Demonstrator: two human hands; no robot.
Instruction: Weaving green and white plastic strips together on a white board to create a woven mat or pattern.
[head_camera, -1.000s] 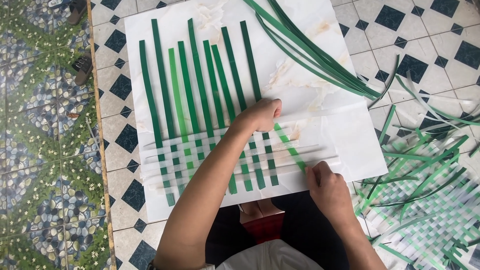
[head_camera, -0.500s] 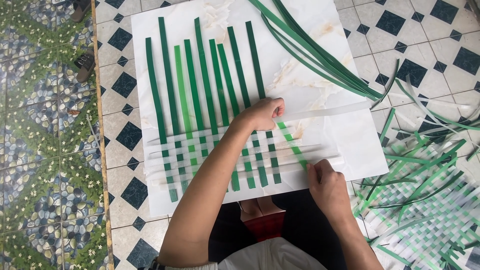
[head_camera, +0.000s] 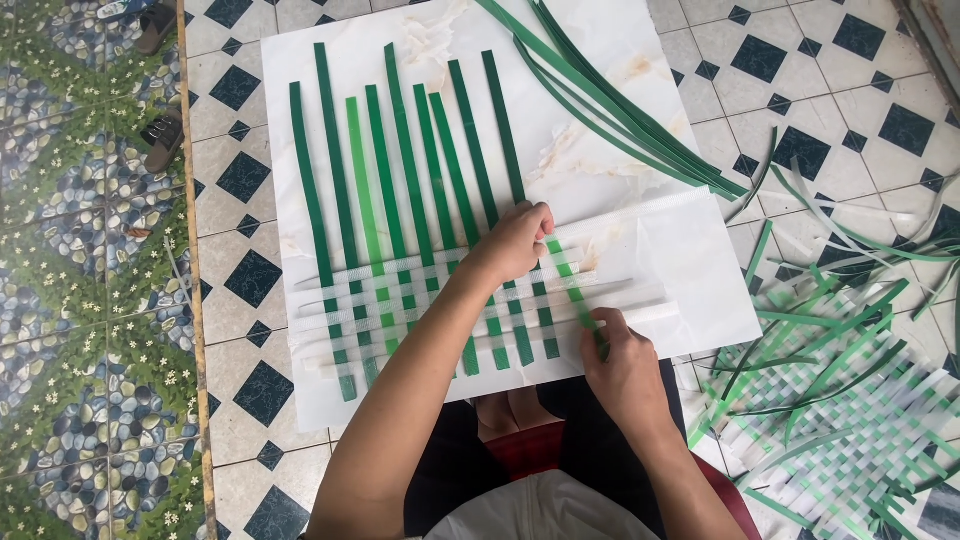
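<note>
A white board (head_camera: 600, 100) lies flat on the tiled floor (head_camera: 240, 280) and carries the whole weave; no box, bowl or tray shows anywhere, so the board is the only thing that holds others. On it stand nine or so dark and light green strips (head_camera: 400, 190), laid side by side and running away from the person. Across their near ends run several pale, see-through strips (head_camera: 350, 300), passing over and under the green ones to form a small woven patch (head_camera: 430, 320).

The left hand (head_camera: 515, 240) rests on the board at the right edge of the weave, fingers curled and pressed down onto the green strips and the top pale strip. The right hand (head_camera: 625, 365) sits at the near right edge of the board, its thumb and fingers pinching the near end of a slanted light green strip (head_camera: 570, 285), which runs diagonally from that hand up to just under the left hand.

A loose bundle of long green strips (head_camera: 620, 110) lies across the far right corner of the board and trails onto the floor. To the right, off the board, a larger woven mat (head_camera: 850, 440) of green and pale strips lies on the tiles with loose ends sticking out. A pair of sandals (head_camera: 160, 140) sits on the floor at the far left.
</note>
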